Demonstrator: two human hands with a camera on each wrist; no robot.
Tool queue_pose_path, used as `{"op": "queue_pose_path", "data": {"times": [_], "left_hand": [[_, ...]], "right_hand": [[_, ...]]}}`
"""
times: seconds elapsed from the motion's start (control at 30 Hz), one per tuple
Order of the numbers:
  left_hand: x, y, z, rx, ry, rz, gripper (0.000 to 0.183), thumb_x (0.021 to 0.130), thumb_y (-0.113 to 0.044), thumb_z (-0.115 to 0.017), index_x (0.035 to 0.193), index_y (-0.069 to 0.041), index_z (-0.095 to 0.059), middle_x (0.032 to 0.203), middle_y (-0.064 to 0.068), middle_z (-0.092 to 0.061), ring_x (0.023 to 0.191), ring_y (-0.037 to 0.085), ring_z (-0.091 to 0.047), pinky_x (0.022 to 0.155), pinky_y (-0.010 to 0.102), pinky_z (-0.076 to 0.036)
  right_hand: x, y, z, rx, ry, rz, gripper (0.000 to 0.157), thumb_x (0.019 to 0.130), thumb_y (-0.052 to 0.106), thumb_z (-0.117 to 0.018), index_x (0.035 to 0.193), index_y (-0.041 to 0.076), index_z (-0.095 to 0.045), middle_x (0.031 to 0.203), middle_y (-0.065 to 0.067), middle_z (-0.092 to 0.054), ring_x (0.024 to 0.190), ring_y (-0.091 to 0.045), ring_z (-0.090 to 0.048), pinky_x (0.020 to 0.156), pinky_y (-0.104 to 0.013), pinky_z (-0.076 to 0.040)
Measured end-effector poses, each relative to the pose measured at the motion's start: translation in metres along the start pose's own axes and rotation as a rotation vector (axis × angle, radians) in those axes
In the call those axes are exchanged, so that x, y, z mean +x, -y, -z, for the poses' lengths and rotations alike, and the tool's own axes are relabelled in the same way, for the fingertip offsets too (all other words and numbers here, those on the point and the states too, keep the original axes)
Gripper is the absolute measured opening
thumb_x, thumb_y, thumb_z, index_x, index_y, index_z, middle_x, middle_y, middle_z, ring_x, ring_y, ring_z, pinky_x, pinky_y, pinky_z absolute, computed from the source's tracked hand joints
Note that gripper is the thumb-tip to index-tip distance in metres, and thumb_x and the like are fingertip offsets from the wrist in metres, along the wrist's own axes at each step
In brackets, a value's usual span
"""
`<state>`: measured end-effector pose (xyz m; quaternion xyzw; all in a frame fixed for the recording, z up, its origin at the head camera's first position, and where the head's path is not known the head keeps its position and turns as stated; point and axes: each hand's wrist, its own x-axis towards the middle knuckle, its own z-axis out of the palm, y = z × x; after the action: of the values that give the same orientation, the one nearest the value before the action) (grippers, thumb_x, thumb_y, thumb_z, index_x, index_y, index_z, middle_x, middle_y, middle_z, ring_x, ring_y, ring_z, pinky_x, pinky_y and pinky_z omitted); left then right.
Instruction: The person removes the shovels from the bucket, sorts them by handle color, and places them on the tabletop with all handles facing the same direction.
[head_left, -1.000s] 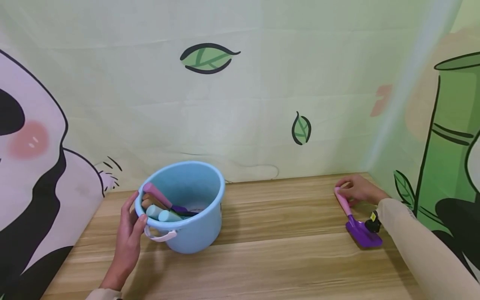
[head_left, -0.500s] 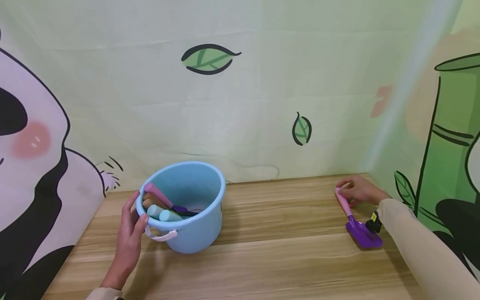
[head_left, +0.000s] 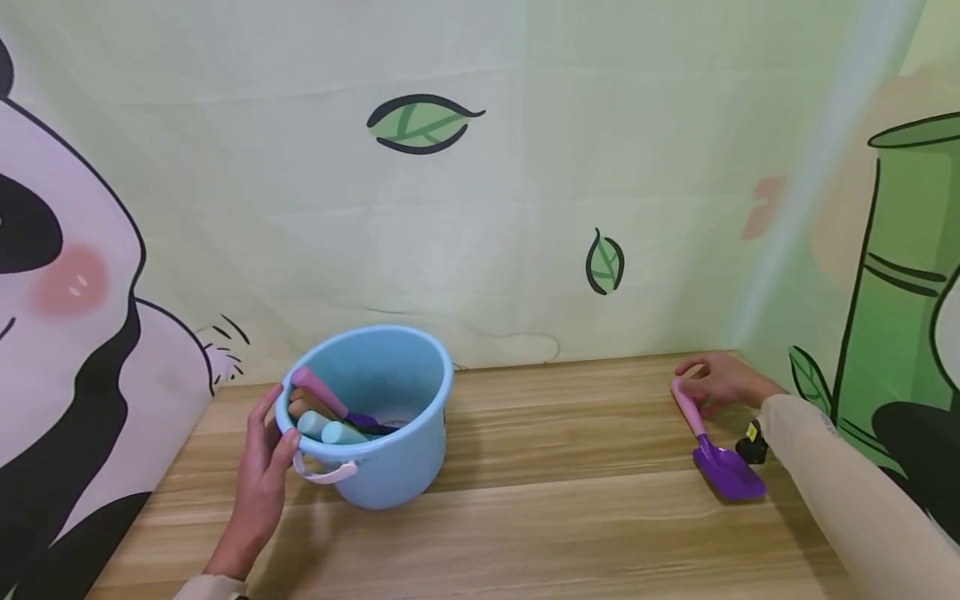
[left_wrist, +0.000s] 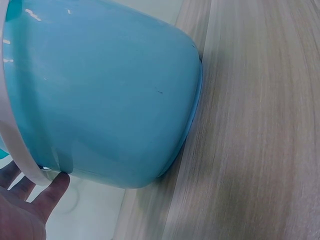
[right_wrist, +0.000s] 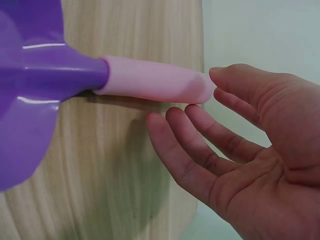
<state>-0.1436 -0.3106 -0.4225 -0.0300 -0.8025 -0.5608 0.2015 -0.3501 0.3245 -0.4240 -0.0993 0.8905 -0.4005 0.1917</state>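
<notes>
In the head view a light blue bucket (head_left: 390,471) stands at left centre. My left hand (head_left: 262,475) rests against its left side, with fingers and thumb spread at the rim. The left wrist view shows those fingertips by the bucket's wall and its white handle (left_wrist: 12,125). On the right lies a small toy shovel with a purple blade (head_left: 727,473) and a pink handle (right_wrist: 155,80). My right hand (head_left: 723,383) is at that handle's end. Its thumb and a finger touch the tip, while the other fingers extend loosely beneath, apart from it.
Inside the bucket are a second pink-handled tool (head_left: 318,390), a brown-handled one (head_left: 300,406) and light blue handles (head_left: 341,433). The wooden tabletop (head_left: 540,500) meets a printed cloth wall (head_left: 525,167) behind and at both sides.
The head view has shifted slightly. Both hands, the bucket and the shovel keep their places on the table, and the right wrist has eased slightly away from the blade.
</notes>
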Motion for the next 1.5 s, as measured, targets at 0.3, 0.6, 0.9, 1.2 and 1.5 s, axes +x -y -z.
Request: {"op": "queue_pose_path", "data": {"times": [0.3, 0.6, 0.9, 1.2, 1.5], "left_hand": [[-0.001, 0.000, 0.000, -0.035, 0.000, -0.018, 0.060, 0.110, -0.017, -0.043, 0.164, -0.029, -0.020, 0.163, 0.015, -0.032, 0.140, 0.035, -0.040, 0.093, 0.009, -0.044], [-0.001, 0.000, 0.000, -0.042, -0.018, -0.031, 0.059, 0.110, -0.015, -0.043, 0.164, -0.027, -0.022, 0.160, 0.017, -0.035, 0.133, 0.013, -0.044, 0.094, 0.010, -0.044], [-0.001, -0.001, 0.000, -0.039, -0.014, -0.016, 0.059, 0.110, -0.016, -0.043, 0.164, -0.029, -0.021, 0.161, 0.016, -0.034, 0.137, 0.024, -0.043, 0.093, 0.010, -0.044], [-0.001, -0.003, -0.002, -0.034, -0.011, -0.023, 0.059, 0.110, -0.016, -0.043, 0.164, -0.028, -0.021, 0.161, 0.015, -0.034, 0.136, 0.023, -0.044, 0.092, 0.009, -0.044], [-0.001, -0.001, -0.002, -0.030, -0.013, -0.015, 0.060, 0.110, -0.016, -0.043, 0.164, -0.028, -0.020, 0.162, 0.013, -0.033, 0.139, 0.033, -0.041, 0.092, 0.009, -0.044]], "right_hand": [[-0.005, 0.008, 0.009, -0.042, 0.025, 0.015, 0.051, 0.101, 0.012, -0.064, 0.141, -0.013, -0.043, 0.121, -0.036, -0.061, 0.096, -0.034, -0.068, 0.074, -0.050, -0.063], [-0.007, 0.019, 0.017, -0.132, 0.015, 0.055, 0.053, 0.101, 0.017, -0.065, 0.143, -0.008, -0.044, 0.132, -0.040, -0.053, 0.110, -0.049, -0.062, 0.078, -0.051, -0.062], [-0.009, 0.030, 0.019, -0.194, -0.036, 0.140, 0.054, 0.099, 0.023, -0.069, 0.140, -0.006, -0.048, 0.136, -0.042, -0.051, 0.113, -0.046, -0.062, 0.075, -0.049, -0.062], [-0.010, 0.039, 0.017, -0.203, -0.101, 0.176, 0.054, 0.098, 0.026, -0.071, 0.138, -0.003, -0.050, 0.134, -0.039, -0.054, 0.117, -0.050, -0.060, 0.079, -0.049, -0.061], [-0.008, 0.053, 0.016, -0.209, -0.199, 0.235, 0.049, 0.098, 0.026, -0.072, 0.136, 0.000, -0.054, 0.131, -0.033, -0.059, 0.113, -0.046, -0.063, 0.078, -0.047, -0.061]]}}
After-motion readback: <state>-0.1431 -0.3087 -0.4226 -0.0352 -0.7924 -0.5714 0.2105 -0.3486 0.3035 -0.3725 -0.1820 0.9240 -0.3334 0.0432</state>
